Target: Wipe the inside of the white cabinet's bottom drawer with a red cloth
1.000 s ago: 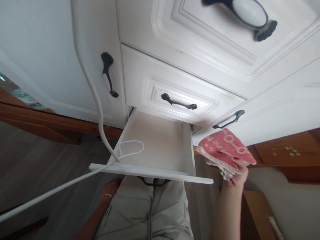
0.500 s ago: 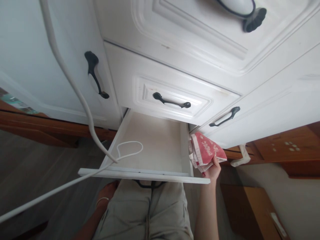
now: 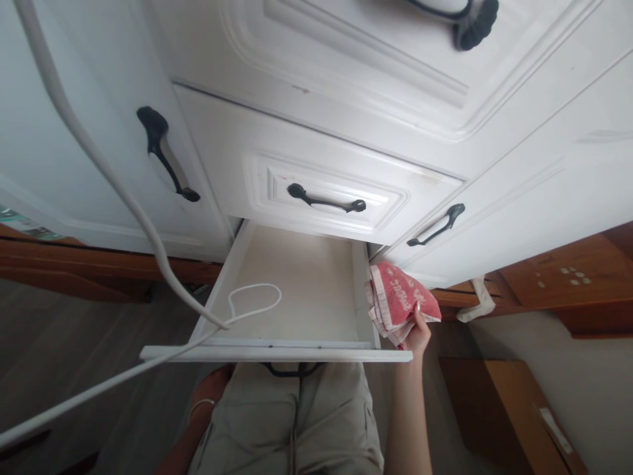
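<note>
My right hand [image 3: 417, 332] is closed on a folded pink and white cloth [image 3: 403, 297] with pale lettering. The cloth lies against the outer right side of a pulled-out white drawer [image 3: 297, 290]. My left hand [image 3: 216, 382] is low by my left thigh, under the drawer front; its fingers are mostly hidden, so I cannot tell what it touches. A white cable [image 3: 148, 227] runs across the left of the view and over the drawer's front edge, with a thin loop lying inside the drawer.
White cabinet fronts with black handles [image 3: 326, 200] rise above and beside the drawer. A cardboard box [image 3: 504, 409] stands on the floor at right. Reddish-brown wood [image 3: 568, 277] and a hanging white strip [image 3: 478, 301] are at the right.
The view has shifted slightly, so the cabinet and cable appear further left. My right hand stays on the cloth beside the drawer; the drawer remains pulled out.
</note>
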A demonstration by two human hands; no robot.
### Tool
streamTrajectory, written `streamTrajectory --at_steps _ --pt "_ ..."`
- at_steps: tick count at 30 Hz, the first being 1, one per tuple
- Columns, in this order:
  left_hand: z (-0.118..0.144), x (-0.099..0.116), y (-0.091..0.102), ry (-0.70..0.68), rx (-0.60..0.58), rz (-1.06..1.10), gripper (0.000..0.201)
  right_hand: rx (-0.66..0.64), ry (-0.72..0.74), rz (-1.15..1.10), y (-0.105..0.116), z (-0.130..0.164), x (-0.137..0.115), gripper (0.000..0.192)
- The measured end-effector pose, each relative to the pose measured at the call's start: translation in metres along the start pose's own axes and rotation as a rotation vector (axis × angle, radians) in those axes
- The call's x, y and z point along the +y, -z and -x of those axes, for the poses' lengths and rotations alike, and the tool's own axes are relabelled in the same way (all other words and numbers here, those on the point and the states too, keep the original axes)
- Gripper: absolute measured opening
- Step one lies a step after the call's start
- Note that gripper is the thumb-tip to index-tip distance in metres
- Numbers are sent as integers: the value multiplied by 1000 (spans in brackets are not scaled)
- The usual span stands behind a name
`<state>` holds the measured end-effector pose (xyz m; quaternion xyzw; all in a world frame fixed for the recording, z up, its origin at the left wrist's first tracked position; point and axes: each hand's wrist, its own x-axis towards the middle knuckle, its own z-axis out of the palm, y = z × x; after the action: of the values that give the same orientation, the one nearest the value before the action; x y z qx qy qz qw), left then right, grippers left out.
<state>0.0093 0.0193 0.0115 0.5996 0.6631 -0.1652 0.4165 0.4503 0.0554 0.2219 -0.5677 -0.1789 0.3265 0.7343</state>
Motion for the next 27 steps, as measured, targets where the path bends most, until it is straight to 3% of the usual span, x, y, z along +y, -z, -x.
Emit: streamTrajectory --at_steps 8,13,27 --pt "6 4 4 -11 -8 -28 37 64 -63 -179 -7 4 -3 44" --pt "14 7 10 -40 48 42 38 80 -99 -296 -5 4 -1 44" --pt "13 7 7 -38 55 83 33 29 -231 -247 -6 11 1 51"
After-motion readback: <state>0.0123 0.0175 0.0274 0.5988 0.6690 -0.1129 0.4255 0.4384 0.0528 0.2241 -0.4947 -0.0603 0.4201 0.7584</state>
